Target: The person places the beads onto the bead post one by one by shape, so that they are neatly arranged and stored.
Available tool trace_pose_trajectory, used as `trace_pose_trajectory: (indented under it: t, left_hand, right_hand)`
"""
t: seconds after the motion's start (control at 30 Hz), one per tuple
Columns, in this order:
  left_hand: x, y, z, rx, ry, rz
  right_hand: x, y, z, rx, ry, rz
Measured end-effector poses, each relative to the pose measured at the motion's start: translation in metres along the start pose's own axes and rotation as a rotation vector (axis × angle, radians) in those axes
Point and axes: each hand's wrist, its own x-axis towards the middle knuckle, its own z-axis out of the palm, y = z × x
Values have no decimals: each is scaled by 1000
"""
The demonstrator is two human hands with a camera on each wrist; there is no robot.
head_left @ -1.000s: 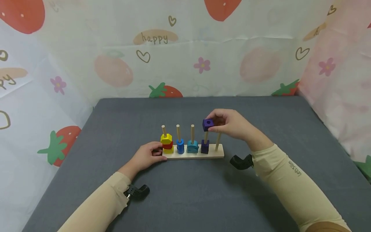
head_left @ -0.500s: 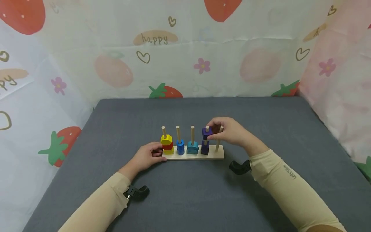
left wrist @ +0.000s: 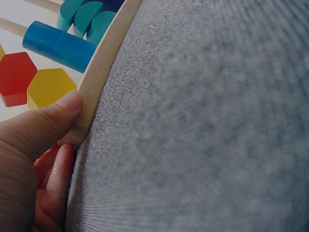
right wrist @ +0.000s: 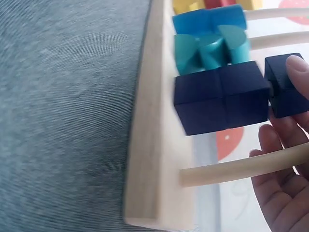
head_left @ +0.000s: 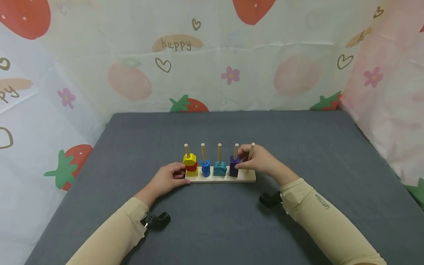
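A wooden peg board (head_left: pixel 212 179) stands lengthwise with several upright pegs. My left hand (head_left: pixel 169 177) grips its left end, the thumb lying on the base beside a yellow hexagon block (left wrist: pixel 50 87). At the fourth peg, my right hand (head_left: pixel 260 159) pinches a dark purple square block (right wrist: pixel 282 99) threaded on the peg. In the right wrist view a narrow gap separates it from two matching purple blocks (right wrist: pixel 222 99) stacked below. The bare fifth peg (right wrist: pixel 241 166) passes in front of the right fingers.
Red (left wrist: pixel 18 75) and yellow hexagon blocks fill the first peg's lower part. Blue cylinders (head_left: pixel 205 168) sit on the second peg, teal rounded pieces (head_left: pixel 220 169) on the third. A grey cloth (head_left: pixel 212 224) covers the table; a printed curtain (head_left: pixel 251 55) hangs behind.
My right hand has moved down with the purple block, from the top of the fourth peg to just over the purple stack. The left hand has stayed at the board's end.
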Motion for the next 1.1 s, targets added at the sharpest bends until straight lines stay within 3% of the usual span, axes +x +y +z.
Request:
trace_pose_trajectory:
  t: [0.37, 0.57, 0.7, 0.9, 1.0, 1.1]
  left_hand:
    - [0, 2, 1, 2, 8, -18]
    - [4, 3, 0, 16, -17, -37]
    - [8, 7, -5, -15, -72, -86]
    - [12, 12, -17, -45, -190, -118]
    - [13, 15, -30, 10, -239, -120]
    - [13, 20, -50, 152, -230, -130]
  right_hand:
    - [0, 4, 4, -17, 31, 13]
    - [0, 6, -6, -34, -34, 14]
    - [-1, 7, -26, -39, -91, 18]
    - [-5, 8, -69, -61, -73, 31]
    - [-7, 7, -90, -129, -27, 40]
    - [-9, 5, -108, -258, 69, 42]
